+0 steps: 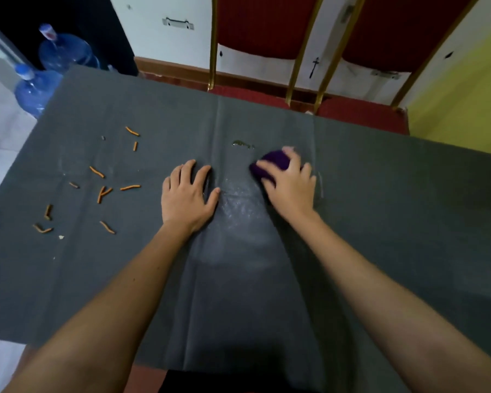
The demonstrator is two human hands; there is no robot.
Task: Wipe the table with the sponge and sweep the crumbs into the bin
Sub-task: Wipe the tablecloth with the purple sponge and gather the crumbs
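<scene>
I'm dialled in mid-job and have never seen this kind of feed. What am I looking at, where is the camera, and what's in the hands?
There is no machine here: a person works bare-handed, and the single camera sits on their head, looking down. The right hand presses a dark purple sponge onto the grey table cover, beside a wet streak; a small puddle lies just beyond. The left hand rests flat and holds nothing. Orange crumbs are scattered at the left. No bin is in view.
</scene>
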